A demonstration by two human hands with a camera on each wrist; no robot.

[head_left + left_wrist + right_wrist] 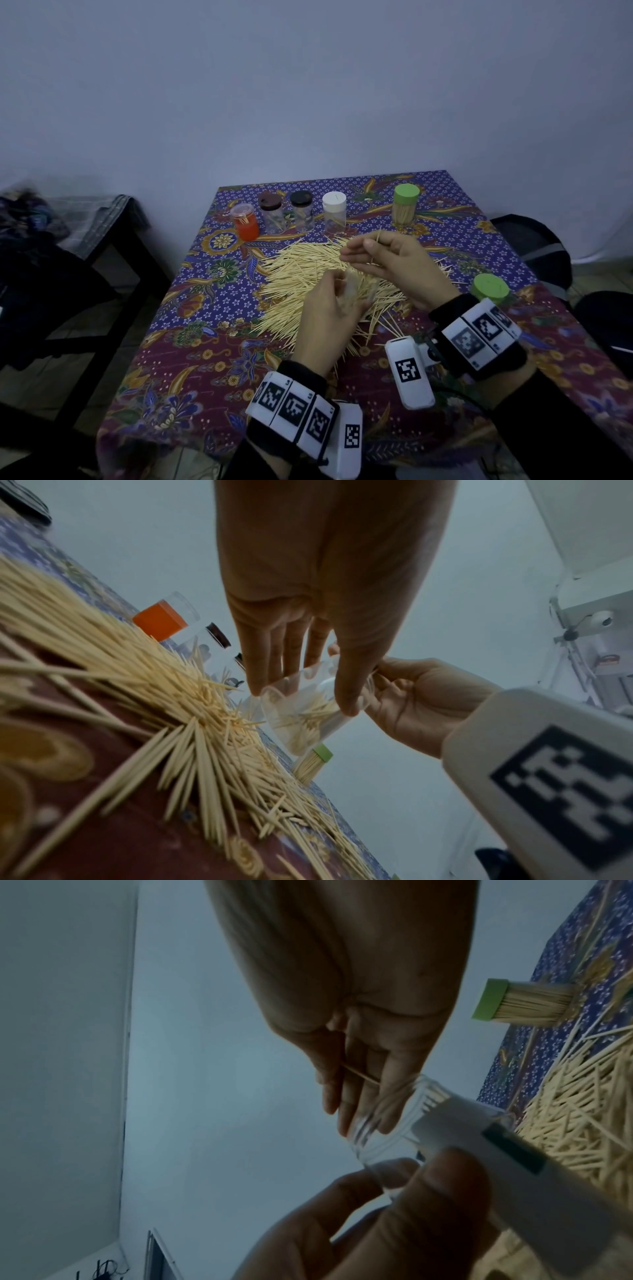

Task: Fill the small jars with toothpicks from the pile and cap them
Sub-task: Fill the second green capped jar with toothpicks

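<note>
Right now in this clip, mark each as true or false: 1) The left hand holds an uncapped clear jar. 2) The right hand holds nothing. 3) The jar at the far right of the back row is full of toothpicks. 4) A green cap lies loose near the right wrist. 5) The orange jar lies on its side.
1) The left hand holds an uncapped clear jar: true.
2) False: the right hand pinches a toothpick.
3) True: the green-capped jar is packed full.
4) True: the green cap sits on the tablecloth.
5) False: the orange jar stands upright.
</note>
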